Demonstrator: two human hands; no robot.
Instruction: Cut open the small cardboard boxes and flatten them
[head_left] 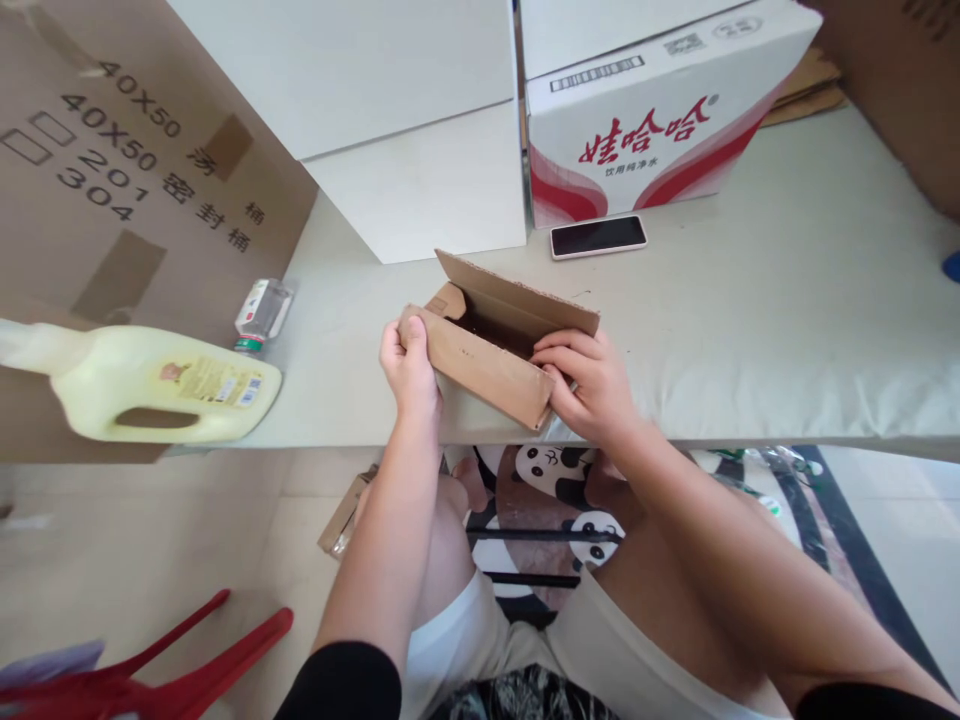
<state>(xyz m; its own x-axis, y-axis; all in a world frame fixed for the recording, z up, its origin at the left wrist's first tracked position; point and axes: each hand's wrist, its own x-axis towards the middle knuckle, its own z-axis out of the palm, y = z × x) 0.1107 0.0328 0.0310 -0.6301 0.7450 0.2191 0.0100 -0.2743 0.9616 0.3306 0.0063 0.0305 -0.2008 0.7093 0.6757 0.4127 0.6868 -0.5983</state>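
Observation:
A small brown cardboard box point(487, 368) rests near the front edge of the covered table, its long top flap standing up at the back. My left hand point(411, 368) is closed round the box's left end, thumb on the near wall. At the right end, my right hand point(581, 380) grips the box, with some fingertips inside the opening by the flap. The inside is dark, and I cannot make out what it holds.
Behind the box stand white cartons point(435, 190), a red-and-white water carton point(645, 140) and a phone point(598, 237). To the left are a yellow jug point(172, 380), a small plastic bottle point(264, 312) and a large cardboard box point(150, 150). A red chair point(225, 665) is lower left.

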